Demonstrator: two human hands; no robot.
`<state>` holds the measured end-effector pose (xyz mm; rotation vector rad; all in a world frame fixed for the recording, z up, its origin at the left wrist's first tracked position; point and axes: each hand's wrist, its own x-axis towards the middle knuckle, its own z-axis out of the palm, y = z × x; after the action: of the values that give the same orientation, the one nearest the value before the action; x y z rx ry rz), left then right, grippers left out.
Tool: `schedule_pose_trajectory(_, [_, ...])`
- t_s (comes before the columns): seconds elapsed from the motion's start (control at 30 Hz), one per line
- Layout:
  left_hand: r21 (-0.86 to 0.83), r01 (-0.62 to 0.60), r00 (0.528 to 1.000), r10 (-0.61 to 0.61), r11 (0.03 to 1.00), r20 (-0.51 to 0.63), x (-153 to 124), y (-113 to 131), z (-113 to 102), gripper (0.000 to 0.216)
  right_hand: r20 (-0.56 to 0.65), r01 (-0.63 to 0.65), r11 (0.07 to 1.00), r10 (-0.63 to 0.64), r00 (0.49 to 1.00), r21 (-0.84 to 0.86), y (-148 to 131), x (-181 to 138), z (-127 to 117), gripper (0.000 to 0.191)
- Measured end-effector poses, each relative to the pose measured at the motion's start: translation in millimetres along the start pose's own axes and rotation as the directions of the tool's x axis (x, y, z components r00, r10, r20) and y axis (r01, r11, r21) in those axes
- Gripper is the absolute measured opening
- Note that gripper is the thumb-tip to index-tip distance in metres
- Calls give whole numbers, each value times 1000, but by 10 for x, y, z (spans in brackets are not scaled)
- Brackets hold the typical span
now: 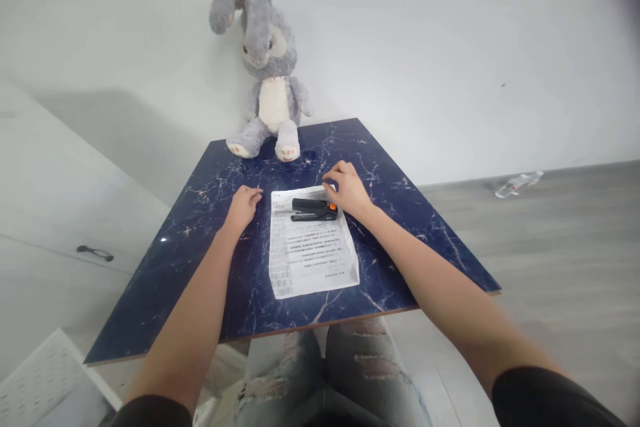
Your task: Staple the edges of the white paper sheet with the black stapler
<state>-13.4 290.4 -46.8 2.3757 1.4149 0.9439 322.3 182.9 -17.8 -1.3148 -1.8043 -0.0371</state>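
A printed sheet of paper (315, 260) lies on the dark blue marbled table (400, 213), its edges slightly raised. Across its upper part rests a black stapler (314, 216) with an orange patch at its right end. My left hand (243, 207) sits on the table left of the paper, apart from it, with curled fingers and the fingertips close together. Anything between them is too small to make out. Over the paper's top right corner is my right hand (349, 190), bent, thumb and forefinger slightly apart, close to the stapler's orange end.
A grey plush rabbit (273, 100) sits at the table's far edge against the white wall (425, 47). On the floor to the right lies a clear plastic item (519, 184). A white perforated basket (45, 380) stands at lower left, below a cabinet handle (95, 253).
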Motion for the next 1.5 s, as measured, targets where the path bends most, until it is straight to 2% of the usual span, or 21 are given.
schedule_pose_trajectory(0.1, [-240, 15, 995, -39, 971, -96, -26, 176, 14, 30, 102, 134, 969, -158, 982, 205, -310, -44, 65, 24])
schedule_pose_trajectory(0.17, [-471, 13, 991, -75, 882, -113, -50, 328, 21, 32, 193, 164, 947, -222, 956, 278, -402, -73, 94, 36])
schedule_pose_trajectory(0.27, [-631, 2, 999, -22, 776, -25, -96, 519, 12, 33, 287, 195, 942, -273, 918, 271, -397, -100, 125, 52])
schedule_pose_trajectory(0.33, [-666, -5, 998, 50, 746, 48, -128, 583, -4, 31, 310, 194, 946, -271, 911, 259, -355, -107, 140, 50])
schedule_pose_trajectory(0.5, [-695, -17, 946, 236, 719, 222, -171, 557, -37, 27, 340, 165, 955, -245, 908, 249, -305, -108, 154, 39])
schedule_pose_trajectory(0.7, [-668, -112, 897, 364, 735, 251, -163, 516, -58, 21, 361, 177, 948, -268, 893, 266, -283, -111, 180, 36])
schedule_pose_trajectory(1.03, [-628, -161, 869, 411, 762, 276, -139, 519, -60, 16, 371, 191, 945, -282, 885, 264, -264, -99, 193, 35])
schedule_pose_trajectory(1.5, [-573, -198, 855, 426, 796, 297, -128, 527, -72, 17, 398, 174, 951, -267, 878, 254, -278, -95, 167, 36])
